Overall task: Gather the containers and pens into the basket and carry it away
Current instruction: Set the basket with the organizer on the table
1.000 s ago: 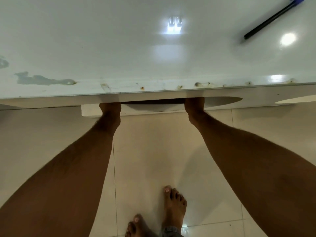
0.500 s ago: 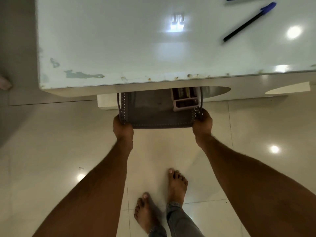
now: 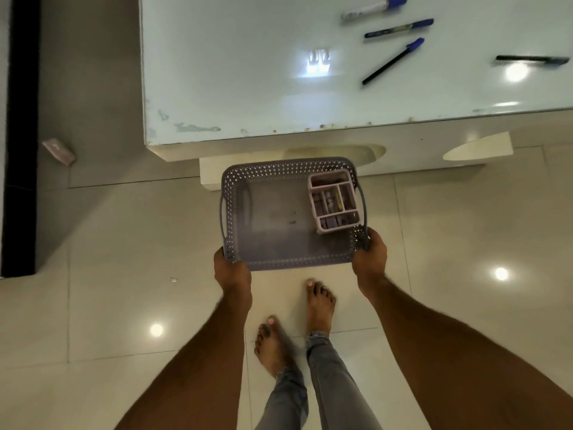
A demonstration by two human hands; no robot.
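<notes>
Head view: both hands (image 3: 233, 271) grip basket's (image 3: 291, 262) near corners.

Looks like a home: glossy cream floor tiles (image 3: 130, 290), bare feet (image 3: 319, 305), and a worn white glass-topped counter (image 3: 235, 72) at 12 o'clock with pens (image 3: 392, 62) scattered at 1 o'clock.

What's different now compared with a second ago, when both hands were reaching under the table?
The purple basket has been pulled out from under the white table toward the person and now hangs clear over the floor. The left hand and right hand grip its near corners. The pink divided organizer came out inside it, at the right end. The pens stayed on the tabletop.
</notes>
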